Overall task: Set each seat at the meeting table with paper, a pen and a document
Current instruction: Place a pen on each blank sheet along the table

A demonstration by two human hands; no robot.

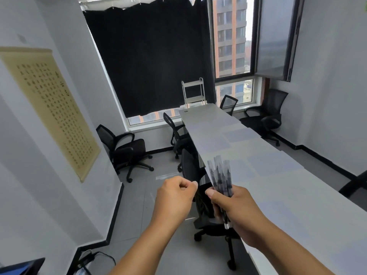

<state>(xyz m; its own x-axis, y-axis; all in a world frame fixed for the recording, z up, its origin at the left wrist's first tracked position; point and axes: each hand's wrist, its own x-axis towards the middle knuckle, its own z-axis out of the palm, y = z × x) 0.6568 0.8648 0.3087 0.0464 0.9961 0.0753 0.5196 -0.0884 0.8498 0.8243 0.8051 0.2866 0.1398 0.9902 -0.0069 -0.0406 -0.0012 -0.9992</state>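
right hand (236, 205) grips a bundle of pens (220, 175) beside the meeting table (297, 195) where paper sheets (241, 134) lie, left hand (174, 193) curled, holding nothing.

— What colours are seen on the meeting table (297, 195)?
— Pale grey-white, with white paper sheets (241, 134) laid along it.
— And the pens (220, 175)?
— Clear barrels, dark within.
— The rest?
— Black mesh is noted on the office chairs (123, 147); a black curtain (151, 60); a beige scroll (51, 108) patterned with rows of dark characters; an orange-and-grey building (230, 36).
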